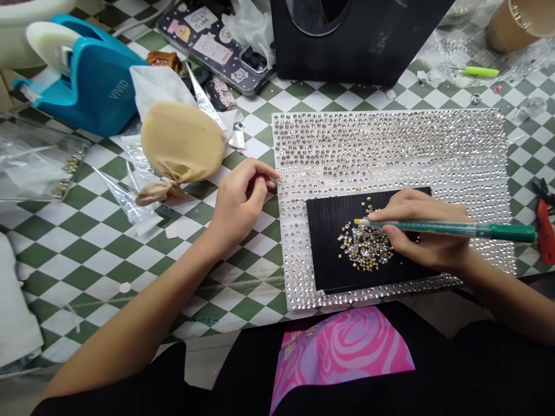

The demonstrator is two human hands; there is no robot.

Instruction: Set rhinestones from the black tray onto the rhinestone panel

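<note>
A white sheet (299, 248) covered in rows of small rhinestones lies on the checkered table. On its lower part rests a black board (329, 231) with a pile of loose silver and gold stones (366, 247). My right hand (427, 231) grips a green pen-like tool (459, 229) held almost level, its yellow tip over the upper edge of the pile. At the sheet's left edge is my left hand (243, 199), fingers curled and index fingertip touching the edge; whether anything is between the fingers is too small to tell.
Beige cloth pouch (182, 141), blue tape dispenser (99, 86) and plastic bags (34, 162) are at left. A phone (217, 43) and black box (338, 52) stand behind. Red-handled pliers (545, 231) lie far right, a cup (515, 26) at the back right.
</note>
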